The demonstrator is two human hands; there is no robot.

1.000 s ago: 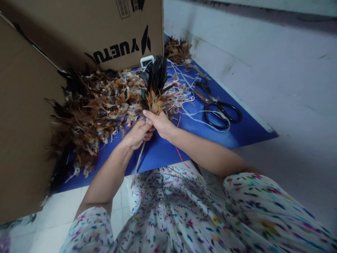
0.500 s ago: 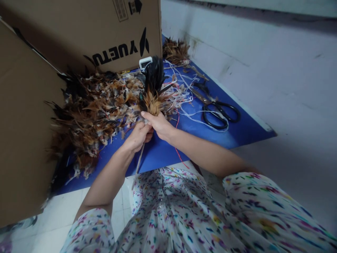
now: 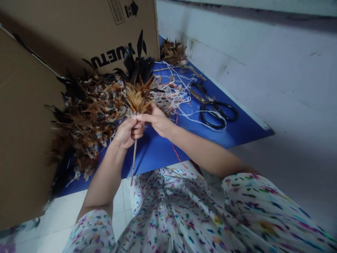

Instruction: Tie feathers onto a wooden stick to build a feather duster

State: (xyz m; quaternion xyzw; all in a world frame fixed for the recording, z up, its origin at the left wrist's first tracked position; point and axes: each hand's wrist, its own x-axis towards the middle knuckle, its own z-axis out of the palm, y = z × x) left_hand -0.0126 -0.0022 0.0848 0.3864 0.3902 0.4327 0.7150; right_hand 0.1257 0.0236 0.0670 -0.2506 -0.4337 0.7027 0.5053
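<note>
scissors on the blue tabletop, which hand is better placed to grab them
Right, probably: the right hand is nearer the scissors, which lie on its side of the feather bundle. The left hand is farther away and closed around the stick.

Looks from the head, forward and steeply down, over the wearer's own patterned clothing (image 3: pixel 168 214) along the bottom edge. Sits near the tabletop (image 3: pixel 163 154), wide enough to hold left hand (image 3: pixel 128 133) and right hand (image 3: pixel 159 121) close to mid-frame along with both forearms (image 3: pixel 202 151). Faces cardboard (image 3: pixel 86 31) across the upper left, takes in wall (image 3: pixel 276 77) down the right side, and catches tiled floor (image 3: pixel 60 214) at lower left.
</note>
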